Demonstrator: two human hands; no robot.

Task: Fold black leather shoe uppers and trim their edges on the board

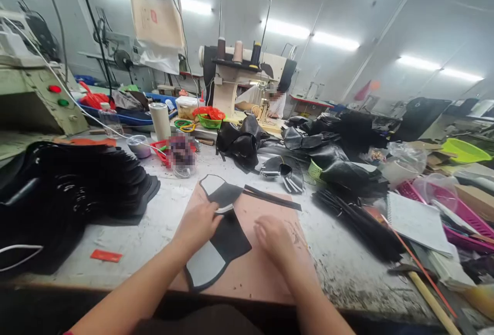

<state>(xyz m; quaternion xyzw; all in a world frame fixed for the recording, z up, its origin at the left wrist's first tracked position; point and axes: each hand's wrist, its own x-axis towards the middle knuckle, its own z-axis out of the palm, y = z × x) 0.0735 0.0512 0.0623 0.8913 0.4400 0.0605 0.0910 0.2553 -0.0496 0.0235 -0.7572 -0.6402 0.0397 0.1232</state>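
Note:
On a pink board [266, 273] lies a black leather shoe-upper piece [231, 234] with pale grey areas at both ends and a narrow white strip near its middle. My left hand [196, 227] is closed on the piece by this strip, thumb and fingertips at its edge. Over the right side of the board is my right hand [276, 240], fingers loosely bent and apart from the leather, with nothing visible in them. Behind it, two thin black strips [272, 198] lie across the board's far edge.
A tall pile of black pieces [104, 180] stands on the left, near an orange scrap [106, 256]. Black strips [355, 222], a notebook [419, 222] and a hammer [428, 294] lie right. Behind are black leather uppers [241, 142], a sewing machine [231, 88] and another person [250, 98].

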